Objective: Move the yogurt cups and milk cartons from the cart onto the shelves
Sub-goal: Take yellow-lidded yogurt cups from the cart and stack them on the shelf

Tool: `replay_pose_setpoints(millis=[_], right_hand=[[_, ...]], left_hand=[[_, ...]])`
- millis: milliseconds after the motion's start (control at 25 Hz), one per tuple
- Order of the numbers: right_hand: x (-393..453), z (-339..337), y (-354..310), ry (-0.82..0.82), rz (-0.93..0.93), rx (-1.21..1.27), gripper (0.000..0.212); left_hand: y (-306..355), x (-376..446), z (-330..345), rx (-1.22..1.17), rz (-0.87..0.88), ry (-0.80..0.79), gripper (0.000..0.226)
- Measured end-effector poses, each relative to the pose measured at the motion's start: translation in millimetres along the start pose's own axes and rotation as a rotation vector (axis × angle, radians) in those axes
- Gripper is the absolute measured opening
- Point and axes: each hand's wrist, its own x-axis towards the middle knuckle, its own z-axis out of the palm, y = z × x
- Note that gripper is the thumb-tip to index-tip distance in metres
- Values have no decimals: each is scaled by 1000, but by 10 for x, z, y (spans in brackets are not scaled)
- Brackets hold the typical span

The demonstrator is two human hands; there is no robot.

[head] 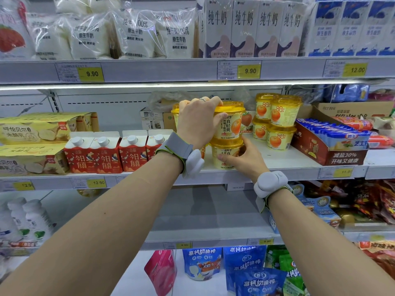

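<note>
Forearms reach in; left hand [198, 120] grips upper yogurt cup [229, 122] stacked on lower cup [226, 154], which right hand [243, 161] steadies on middle shelf [288, 165]. Seat it square before releasing.

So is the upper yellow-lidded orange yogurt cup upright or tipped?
Upright: the upper yellow-lidded orange yogurt cup stands lid-up, stacked on another cup, with the left hand gripping it.
</note>
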Motion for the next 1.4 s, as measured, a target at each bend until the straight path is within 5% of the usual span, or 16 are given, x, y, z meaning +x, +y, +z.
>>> replay_pose_setpoints(millis=[360,840,1080,1240,1400], right_hand=[[-45,-7,-32,3,-15,18,72],[-89,-31,-77,-4,48,-8,68],[-320,-221,-111,8,13,-70,80],[-566,-726,-52,133,-57,-161,52],[-1028,-1510,135,295,-41,-194,22]], left_hand=[[-5,-46,-16,1,31,-13,41],[7,-129,-137,18,95,-185,69],[178,-466,-233,-164,177,49,51],[623,-692,-103,-279,264,22,40],[1375,-992,181,-519,356,-228,28]])
